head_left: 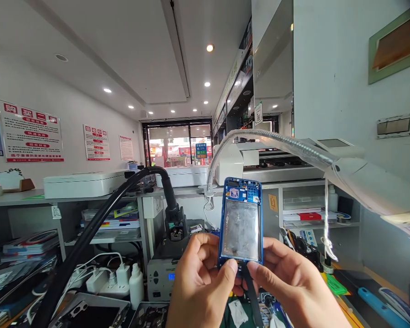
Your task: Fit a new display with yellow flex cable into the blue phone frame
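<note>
An opened phone frame [242, 228] with a blue rim is held upright in the middle of the head view. Its inside faces me, with a blue circuit board at the top and a bare silvery battery bay below. My left hand [205, 280] grips the lower left edge, its thumb on the bottom corner. The lower right edge is gripped by my right hand [290, 282], with its thumb near the bottom centre. A dark flat strip [252, 296] hangs down from the bottom of the frame between the two thumbs.
A black flexible tube [99, 218] arches across the left. A lamp [369, 182] on a bendy arm hangs at the right. Behind my left hand stands a grey station [160, 279], beside a white bottle [136, 287]. A blue tool [379, 305] lies at the lower right.
</note>
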Demonstrator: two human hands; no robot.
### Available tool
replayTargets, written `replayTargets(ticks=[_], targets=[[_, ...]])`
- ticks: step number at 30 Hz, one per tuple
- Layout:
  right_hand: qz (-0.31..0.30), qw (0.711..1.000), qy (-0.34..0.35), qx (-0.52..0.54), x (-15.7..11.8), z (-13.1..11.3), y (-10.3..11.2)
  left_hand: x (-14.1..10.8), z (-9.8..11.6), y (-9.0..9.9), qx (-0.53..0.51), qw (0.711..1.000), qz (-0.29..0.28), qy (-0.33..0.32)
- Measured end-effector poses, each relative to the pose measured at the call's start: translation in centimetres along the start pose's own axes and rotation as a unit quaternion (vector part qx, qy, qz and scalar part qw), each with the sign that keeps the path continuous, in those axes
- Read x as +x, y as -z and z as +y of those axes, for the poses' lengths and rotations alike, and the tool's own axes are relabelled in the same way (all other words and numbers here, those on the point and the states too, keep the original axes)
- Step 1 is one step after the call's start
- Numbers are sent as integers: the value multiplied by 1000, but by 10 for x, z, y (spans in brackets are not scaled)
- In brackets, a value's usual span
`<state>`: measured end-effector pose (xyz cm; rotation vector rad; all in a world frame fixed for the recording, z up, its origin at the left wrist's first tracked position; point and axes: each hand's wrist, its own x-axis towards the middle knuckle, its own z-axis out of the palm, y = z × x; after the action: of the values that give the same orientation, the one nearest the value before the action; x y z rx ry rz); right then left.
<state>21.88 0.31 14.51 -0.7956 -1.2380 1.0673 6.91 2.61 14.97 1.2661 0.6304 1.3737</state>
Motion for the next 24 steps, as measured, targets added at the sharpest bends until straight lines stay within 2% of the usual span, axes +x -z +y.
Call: replayTargets(ticks=[3,7,11,17,21,24], targets=[[-17,1000,-12,9,1,1,3,-2,0,6,20,999,-22,21],[-20,999,-17,21,1,1,6,-1,-12,23,93,995,0,33],[-21,999,-24,13,0,0,6,-1,-14,34,155,987,-14,33],[-44,998,-32,-10,1,0,7,-1,5,34,192,977,-67,57],[-35,999,-29,-10,1,0,6,1,10,33,211,967,-128,59],[-33,999,-25,-4,2,-2,4,2,6,34,173,977,-114,50]])
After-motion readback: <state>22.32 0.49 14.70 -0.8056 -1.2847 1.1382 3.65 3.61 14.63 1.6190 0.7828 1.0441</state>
